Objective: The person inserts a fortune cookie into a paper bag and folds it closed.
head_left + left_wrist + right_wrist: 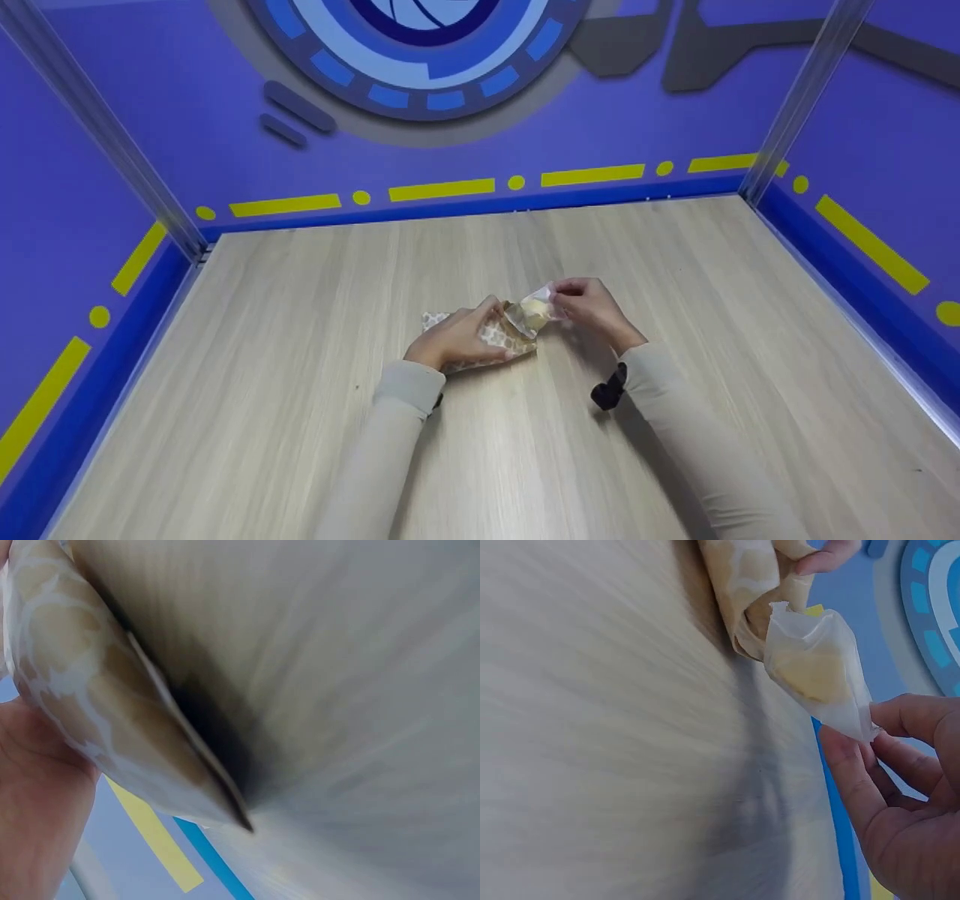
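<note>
The left hand (456, 336) has its grip around a brown-and-white patterned bag (504, 336), low over the pale wood bench (300, 360). The right hand (592, 304) pinches 1 end of a translucent packet (537, 309) in its fingertips; the packet, with pale yellow contents (814, 676), sits right at the bag's open mouth. A purple wall (195, 135) with yellow dashes (285, 205) stands behind.

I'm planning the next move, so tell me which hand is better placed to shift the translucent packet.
Probably the right hand: it pinches one end of the translucent packet, by the open end of the patterned bag. The left hand is occupied, gripping that bag.
</note>
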The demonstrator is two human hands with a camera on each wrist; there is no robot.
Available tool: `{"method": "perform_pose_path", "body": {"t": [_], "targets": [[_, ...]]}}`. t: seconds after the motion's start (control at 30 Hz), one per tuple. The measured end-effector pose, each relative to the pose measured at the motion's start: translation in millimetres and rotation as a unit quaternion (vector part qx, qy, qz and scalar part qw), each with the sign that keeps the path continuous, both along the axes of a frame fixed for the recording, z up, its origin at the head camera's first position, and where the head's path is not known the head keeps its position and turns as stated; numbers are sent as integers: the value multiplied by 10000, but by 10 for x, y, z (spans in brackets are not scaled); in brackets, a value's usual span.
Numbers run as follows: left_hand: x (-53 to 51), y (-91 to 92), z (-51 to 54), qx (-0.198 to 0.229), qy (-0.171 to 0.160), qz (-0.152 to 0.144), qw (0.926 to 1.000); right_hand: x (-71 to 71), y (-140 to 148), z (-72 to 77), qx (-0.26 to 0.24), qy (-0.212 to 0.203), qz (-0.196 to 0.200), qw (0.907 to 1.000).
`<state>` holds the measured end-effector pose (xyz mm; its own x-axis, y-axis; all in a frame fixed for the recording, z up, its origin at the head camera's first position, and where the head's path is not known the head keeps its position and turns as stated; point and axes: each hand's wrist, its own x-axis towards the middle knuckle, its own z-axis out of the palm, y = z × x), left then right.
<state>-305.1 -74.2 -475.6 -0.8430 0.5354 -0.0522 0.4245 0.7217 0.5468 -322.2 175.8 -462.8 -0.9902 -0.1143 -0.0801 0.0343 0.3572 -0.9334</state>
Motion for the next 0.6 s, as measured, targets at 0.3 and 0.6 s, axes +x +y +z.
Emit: {"method": "perform_pose_path", "body": {"t": [0.3,0.6], "targets": [[-2,0,-1,25,47,-18,10000,16,-98,-19,541,227,-130,9982],[2,-2,3,69,-3,-44,10000,40,-189,-22,990,569,-233,9932]]}}
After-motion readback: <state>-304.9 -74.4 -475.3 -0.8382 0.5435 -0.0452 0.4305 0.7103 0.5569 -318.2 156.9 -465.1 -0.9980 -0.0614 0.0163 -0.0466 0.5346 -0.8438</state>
